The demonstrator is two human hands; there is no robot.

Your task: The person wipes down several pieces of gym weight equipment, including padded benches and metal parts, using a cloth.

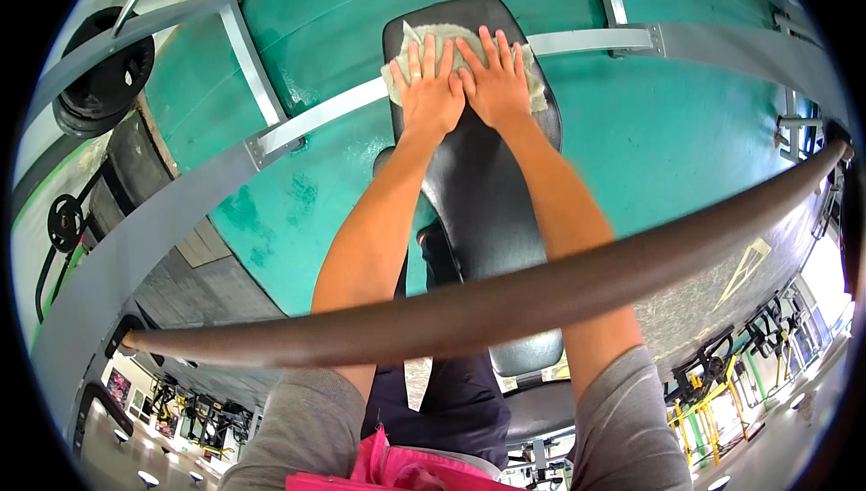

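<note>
"Left hand (433, 105) and right hand (499, 85): how are they being held?"

"Flat, fingers spread, gripping nothing; the pale cloth (537, 87) is being pressed onto the far end of the black bench (480, 189), seemingly for even contact."

"And beyond?"

"Bench being crossed by a brown bar (541, 300), probably above it."

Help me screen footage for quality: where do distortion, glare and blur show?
Head view: the brown bar and grey frame bow, suggesting fisheye distortion; head view: the black bench carries a pale sheen; head view: the right forearm has a soft edge, while the fingers on the cloth are distinct.
</note>
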